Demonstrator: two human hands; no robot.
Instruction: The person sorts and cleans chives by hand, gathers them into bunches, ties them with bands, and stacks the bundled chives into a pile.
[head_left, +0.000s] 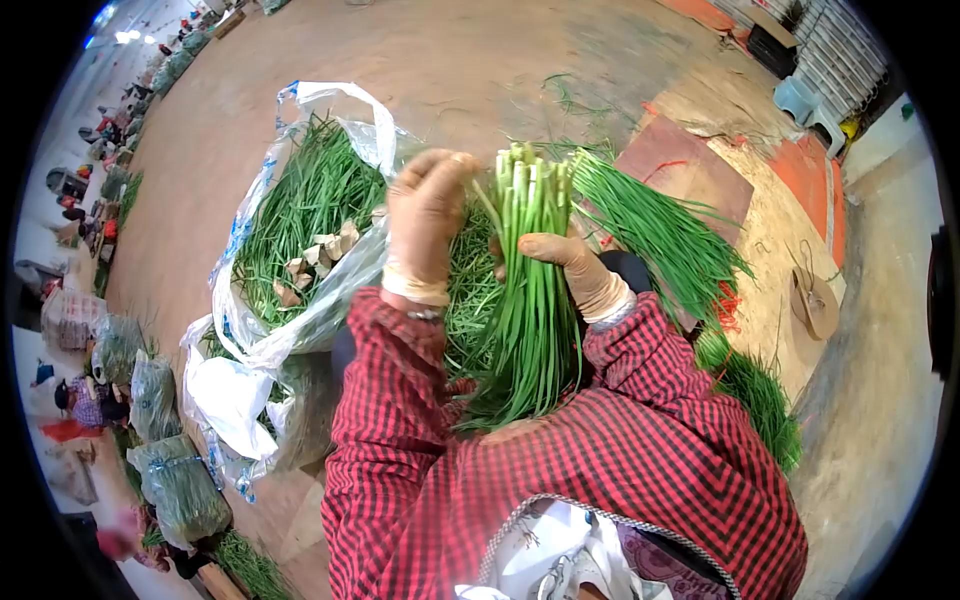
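My right hand (575,268), in a pale glove, is closed around a thick bunch of garlic chives (535,300). The pale cut ends point up and away from me, and the green leaves hang towards my lap. My left hand (422,215), also gloved, is raised just left of the stem ends with its fingers pinched together. One thin pale stalk leans out from the bunch to its fingertips. To the left, loose chives (310,220) fill a plastic bag (235,310) with crumpled brown pieces (320,255) on top.
Another bunch of chives (650,215) lies on a board (700,165) to the right, near red ties (727,305). More chives (755,395) sit by my right elbow. Filled bags (180,490) line the left side, where a person (88,402) is at work. A blue stool (795,98) stands at back right.
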